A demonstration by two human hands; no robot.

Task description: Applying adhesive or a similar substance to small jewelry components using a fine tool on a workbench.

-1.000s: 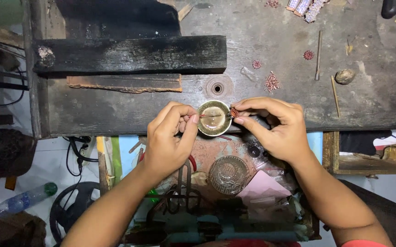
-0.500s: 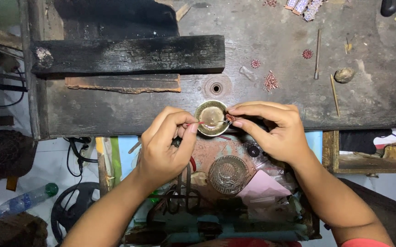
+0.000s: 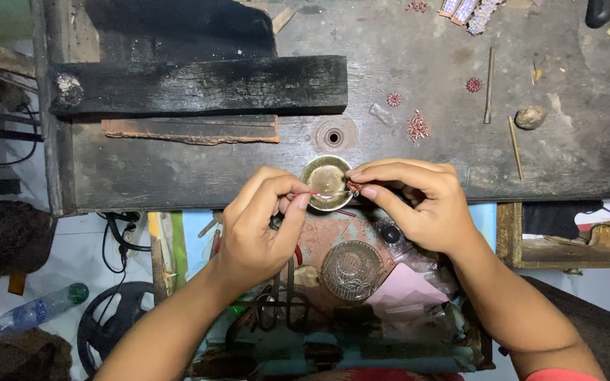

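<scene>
- Head view, frame centre: left hand (image 3: 259, 229) pinching thin red stick (image 3: 312, 193), tip over small brass dish (image 3: 327, 183) at workbench (image 3: 418, 162) edge.
- Right hand (image 3: 418, 204) closed on tiny copper piece (image 3: 354, 187) at dish rim, seemingly steadied for fine work.
- Similar copper pieces (image 3: 417, 127) upper right.

A brass-coloured dish (image 3: 326, 180), a dark grey workbench (image 3: 418, 56), copper-red ornaments (image 3: 417, 127).
</scene>
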